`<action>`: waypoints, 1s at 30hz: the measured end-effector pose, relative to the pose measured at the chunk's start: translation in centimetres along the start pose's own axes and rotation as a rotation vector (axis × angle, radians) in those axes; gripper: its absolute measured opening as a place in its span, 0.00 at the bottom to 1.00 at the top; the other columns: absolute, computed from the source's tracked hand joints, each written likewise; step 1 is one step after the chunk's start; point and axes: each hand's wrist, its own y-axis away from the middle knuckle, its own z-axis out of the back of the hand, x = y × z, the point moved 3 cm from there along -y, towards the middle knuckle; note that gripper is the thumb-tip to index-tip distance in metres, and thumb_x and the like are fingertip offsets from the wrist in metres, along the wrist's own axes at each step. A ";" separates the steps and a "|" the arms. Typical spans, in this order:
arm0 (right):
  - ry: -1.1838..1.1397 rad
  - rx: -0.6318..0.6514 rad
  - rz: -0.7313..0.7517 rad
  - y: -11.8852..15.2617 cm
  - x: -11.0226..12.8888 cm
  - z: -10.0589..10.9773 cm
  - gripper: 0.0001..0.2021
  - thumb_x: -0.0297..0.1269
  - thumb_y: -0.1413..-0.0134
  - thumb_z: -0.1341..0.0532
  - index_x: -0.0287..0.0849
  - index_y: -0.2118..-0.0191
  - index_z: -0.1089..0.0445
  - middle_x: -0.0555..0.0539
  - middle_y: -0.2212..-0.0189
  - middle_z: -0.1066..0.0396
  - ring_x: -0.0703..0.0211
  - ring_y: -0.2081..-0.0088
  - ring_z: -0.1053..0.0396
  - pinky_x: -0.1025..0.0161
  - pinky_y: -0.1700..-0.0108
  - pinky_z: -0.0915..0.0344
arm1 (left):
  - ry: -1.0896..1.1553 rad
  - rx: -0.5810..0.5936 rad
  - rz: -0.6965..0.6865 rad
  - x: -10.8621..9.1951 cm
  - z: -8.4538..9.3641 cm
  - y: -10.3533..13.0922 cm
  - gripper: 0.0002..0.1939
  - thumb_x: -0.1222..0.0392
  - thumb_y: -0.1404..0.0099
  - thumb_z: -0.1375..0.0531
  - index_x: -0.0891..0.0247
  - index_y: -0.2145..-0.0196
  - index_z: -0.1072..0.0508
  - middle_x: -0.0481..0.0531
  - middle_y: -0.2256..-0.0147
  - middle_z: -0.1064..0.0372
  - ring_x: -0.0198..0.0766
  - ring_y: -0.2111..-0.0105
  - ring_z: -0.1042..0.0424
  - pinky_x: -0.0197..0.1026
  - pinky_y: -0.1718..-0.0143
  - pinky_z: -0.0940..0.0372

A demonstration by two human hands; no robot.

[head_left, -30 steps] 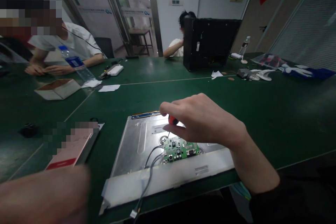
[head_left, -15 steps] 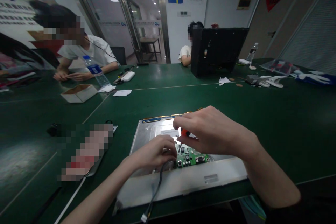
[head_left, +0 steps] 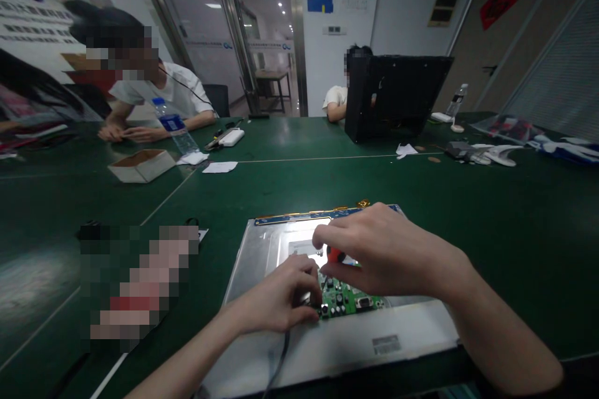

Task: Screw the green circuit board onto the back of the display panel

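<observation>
A green circuit board (head_left: 344,299) lies on the silver metal back of a flat display panel (head_left: 262,243). My right hand (head_left: 374,252) is closed around the red-and-black handle of a screwdriver (head_left: 334,255), which points down at the board's left part. Most of the handle is hidden by the fingers. At the board's left edge, my left hand (head_left: 285,293) has curled fingers and thumb against it, gripping that edge. A dark cable (head_left: 282,358) runs from beneath this hand toward the panel's near edge.
Left of the panel lies a blurred-out flat object (head_left: 140,287) with a white cord. Farther off are an open cardboard box (head_left: 141,167), a water bottle (head_left: 175,128) and a large black casing (head_left: 397,100). Gloves (head_left: 491,153) lie far right. Two people sit across the table.
My view has tilted slightly, so everything sits a little lower. My left thumb and fingers have spread somewhat at the board's edge. My right hand keeps the screwdriver over the board.
</observation>
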 end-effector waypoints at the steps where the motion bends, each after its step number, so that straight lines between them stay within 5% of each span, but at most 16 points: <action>1: -0.010 0.009 0.004 -0.1 0.0 -0.1 0.02 0.32 0.43 0.42 0.41 0.65 0.36 0.51 0.71 0.30 0.65 0.73 0.39 0.65 0.75 0.52 | -0.001 -0.011 -0.008 0.1 -0.2 0.0 0.05 0.62 0.44 0.34 0.60 0.67 0.24 0.51 0.60 0.37 0.45 0.58 0.38 0.45 0.58 0.42; 30: -0.034 0.034 0.026 -0.3 0.7 -0.5 0.04 0.35 0.41 0.43 0.41 0.62 0.35 0.50 0.70 0.29 0.64 0.72 0.37 0.65 0.74 0.50 | -0.029 -0.011 -0.077 0.4 -0.2 0.1 0.04 0.66 0.43 0.37 0.61 0.68 0.26 0.50 0.62 0.32 0.43 0.61 0.33 0.44 0.57 0.38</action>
